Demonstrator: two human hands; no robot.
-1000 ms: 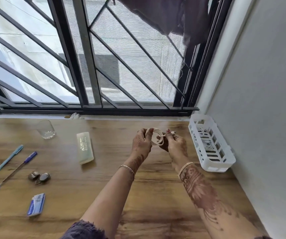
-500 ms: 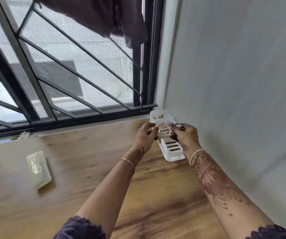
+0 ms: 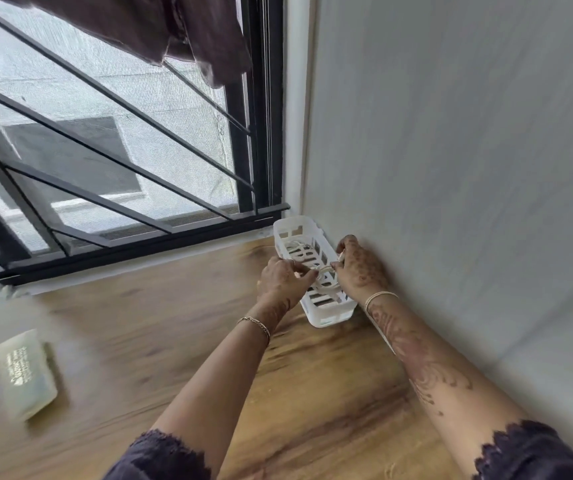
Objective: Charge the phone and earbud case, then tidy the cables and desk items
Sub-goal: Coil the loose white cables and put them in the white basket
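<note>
Your white slotted basket (image 3: 326,318) sits on the desk (image 3: 174,323) at its far right corner, one long side close against the wall (image 3: 451,168) and its far end near the window sill. In the basket's far end lies a loose white cable (image 3: 297,245), resting on the slotted floor. You hold the coiled white cable (image 3: 325,277) over the near half of the basket, about level with the rim; whether it touches the floor of the basket cannot be told.

Your left hand (image 3: 283,280) reaches in over the basket's left rim, its fingers curled and pinching the left side of the coil. Your right hand (image 3: 359,268) is squeezed between the basket and the wall, with its fingertips pinching the coil's right side. Your right forearm runs along the wall.

Near the desk's left edge, well apart from the basket, lies a translucent rectangular case (image 3: 25,374), blurred, its contents not readable. Beyond the desk's far edge stands the window grille (image 3: 105,150), with a dark cloth (image 3: 174,29) hanging above it.
</note>
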